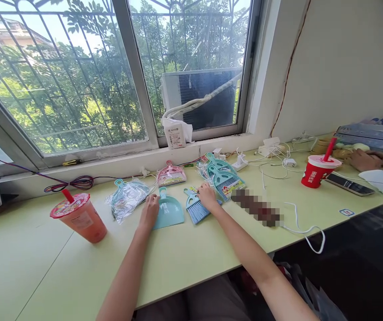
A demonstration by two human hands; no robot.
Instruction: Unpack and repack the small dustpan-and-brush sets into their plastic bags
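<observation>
My left hand [150,211] has its fingers curled at the left edge of a light blue dustpan [169,211], which lies flat on the table with its handle pointing away from me. My right hand [207,196] is closed over a small blue hand brush [196,212] beside the dustpan; its bristles point toward me. The palm and fingers cover part of the brush. Left of the dustpan lies a plastic-wrapped dustpan set [129,198]. Behind sits a pink dustpan set [170,174]. More teal dustpan sets [223,174] are piled behind my right hand.
A large drink cup [82,220] stands at left, and a red cup [316,173] at right near a phone [350,183]. A blurred-out object [256,208] and a white cable [307,232] lie right of my arm. Another person's hand [365,158] rests at far right.
</observation>
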